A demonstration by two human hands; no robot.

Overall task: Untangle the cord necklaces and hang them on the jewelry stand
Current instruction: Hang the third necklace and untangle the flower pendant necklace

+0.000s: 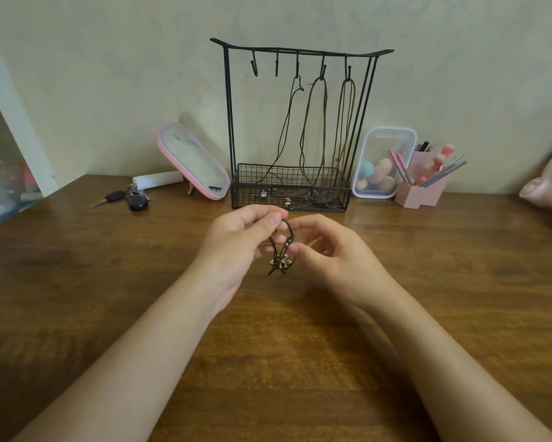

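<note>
Cord necklace (282,244), dark, with pendant (279,261): bunched, held above the worktop (109,282), just in front of the jewelry stand (300,52). Left hand (239,237) pinches the top loop; right hand (335,247) pinches the strands lower down. Risk, as judged: pulling the hands apart may tighten the tangle, and a slackened pinch would drop the bundle.

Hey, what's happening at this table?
A person is untangling a knotted cord necklace, pinching it in the left hand and the right hand above the table. Three hung necklaces are already on the stand behind; its two left hooks are free.
</note>
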